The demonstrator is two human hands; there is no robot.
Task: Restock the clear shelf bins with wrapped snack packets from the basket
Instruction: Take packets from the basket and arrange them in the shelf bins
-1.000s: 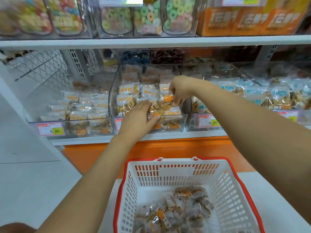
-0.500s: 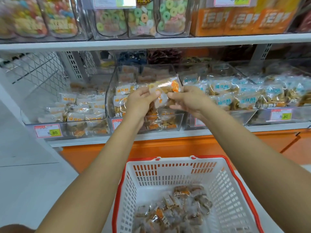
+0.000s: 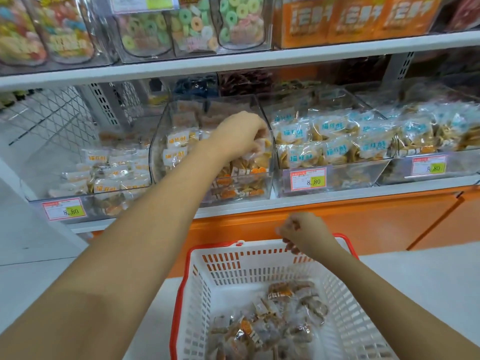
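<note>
Head view, centre frame: left hand (image 3: 239,133) grips clear-wrapped snack packet (image 3: 261,149), best laid flat inside clear plastic bin (image 3: 159,141)

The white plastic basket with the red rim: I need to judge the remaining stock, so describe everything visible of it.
The white plastic basket with slotted walls and a red rim stands upright on a pale surface, its near end cut off by the frame. A heap of clear-wrapped brown and orange snack packets covers part of its floor. The right hand, fingers curled, hovers at its far rim; contact cannot be told.
</note>
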